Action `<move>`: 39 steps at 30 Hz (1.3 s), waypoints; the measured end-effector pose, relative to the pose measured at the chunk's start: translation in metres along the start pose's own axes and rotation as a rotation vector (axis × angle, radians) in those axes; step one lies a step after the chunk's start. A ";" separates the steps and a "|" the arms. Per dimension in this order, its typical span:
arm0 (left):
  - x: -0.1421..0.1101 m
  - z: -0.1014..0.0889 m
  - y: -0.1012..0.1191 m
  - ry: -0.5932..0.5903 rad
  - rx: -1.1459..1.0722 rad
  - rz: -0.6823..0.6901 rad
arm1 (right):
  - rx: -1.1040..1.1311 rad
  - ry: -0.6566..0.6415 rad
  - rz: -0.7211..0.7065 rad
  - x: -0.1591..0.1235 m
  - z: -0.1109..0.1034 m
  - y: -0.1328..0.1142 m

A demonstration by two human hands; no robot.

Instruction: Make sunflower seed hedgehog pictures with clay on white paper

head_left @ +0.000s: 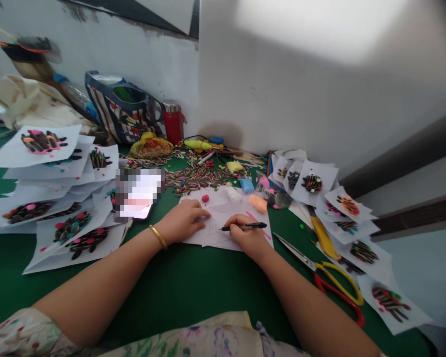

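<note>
A black pen [255, 225] is pinched in my right hand [244, 237], its tip over a white sheet of paper [223, 242] on the green table. Faint lines show on the paper near the tip. My left hand [184, 219] lies flat on the sheet's left side, fingers stretched out. A small red ball of clay [205, 198] rests on the paper above that hand. Along the sheet's far edge lie orange clay [258, 203] and a blue clay packet [247, 185]. Pink strokes mark the paper's right side.
Heaped sunflower seeds [195, 178] lie beyond the paper. Open scissors [315, 267] and a yellow cutter [324, 235] are at right. Seed-decorated sheets pile up left [74, 198] and right [351, 228]. A phone [143, 196], red flask [173, 124] and bag [122, 106] stand or lie nearby.
</note>
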State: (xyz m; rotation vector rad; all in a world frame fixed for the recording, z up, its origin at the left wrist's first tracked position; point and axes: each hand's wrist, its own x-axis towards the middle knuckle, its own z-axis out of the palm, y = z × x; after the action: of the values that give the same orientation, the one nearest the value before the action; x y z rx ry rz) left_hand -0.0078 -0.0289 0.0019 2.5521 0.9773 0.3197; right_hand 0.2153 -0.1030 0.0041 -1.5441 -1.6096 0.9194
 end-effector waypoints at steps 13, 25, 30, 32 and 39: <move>0.000 0.000 0.001 0.005 -0.005 0.006 | -0.024 -0.025 -0.019 0.000 -0.001 0.002; 0.000 0.000 0.001 0.002 -0.002 -0.005 | -0.049 0.006 -0.066 0.002 0.002 0.006; 0.000 -0.001 0.002 0.001 0.002 -0.010 | -0.035 0.014 -0.033 0.002 0.000 0.005; 0.000 -0.001 0.001 0.006 0.002 -0.007 | -0.044 0.025 -0.033 0.002 0.000 0.004; 0.000 0.000 0.000 0.009 0.002 0.004 | -0.071 0.020 -0.073 0.003 0.001 0.003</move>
State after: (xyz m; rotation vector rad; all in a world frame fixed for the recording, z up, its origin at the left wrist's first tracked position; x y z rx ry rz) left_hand -0.0075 -0.0289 0.0015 2.5572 0.9769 0.3318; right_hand 0.2159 -0.1002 0.0007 -1.5273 -1.6894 0.8131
